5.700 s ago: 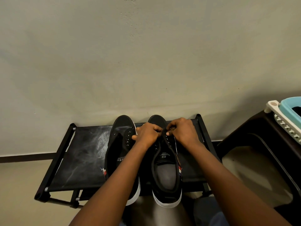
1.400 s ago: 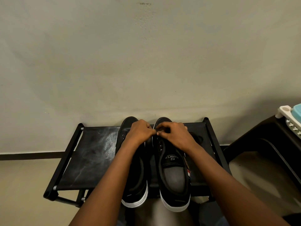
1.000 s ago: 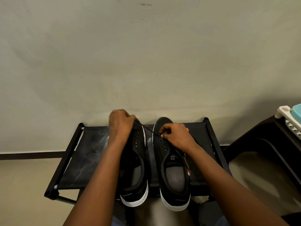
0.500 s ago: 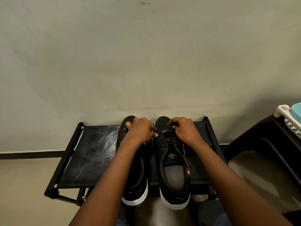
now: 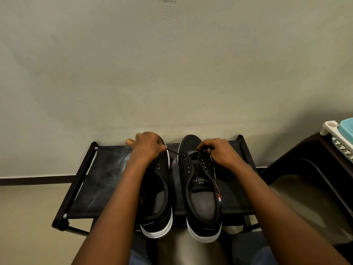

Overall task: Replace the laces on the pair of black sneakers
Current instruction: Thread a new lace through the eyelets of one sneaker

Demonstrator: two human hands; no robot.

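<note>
My left hand (image 5: 147,148) pinched the black lace (image 5: 174,152), drawn taut leftward across the gap from the right sneaker (image 5: 198,186) on the black rack (image 5: 99,180). My right hand (image 5: 219,153), nearer the eyelets, pinched the lace's other run over the toe end. The left sneaker (image 5: 159,197) stood just beside, unlaced.

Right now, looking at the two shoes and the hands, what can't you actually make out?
- Left sneaker front eyelets: head view, hidden by the left hand and forearm.
- Lace ends: hidden inside both fists; right hand covers one.
- Tongue label: too small to read.
- Blue and white item: cut off by the right edge.
</note>
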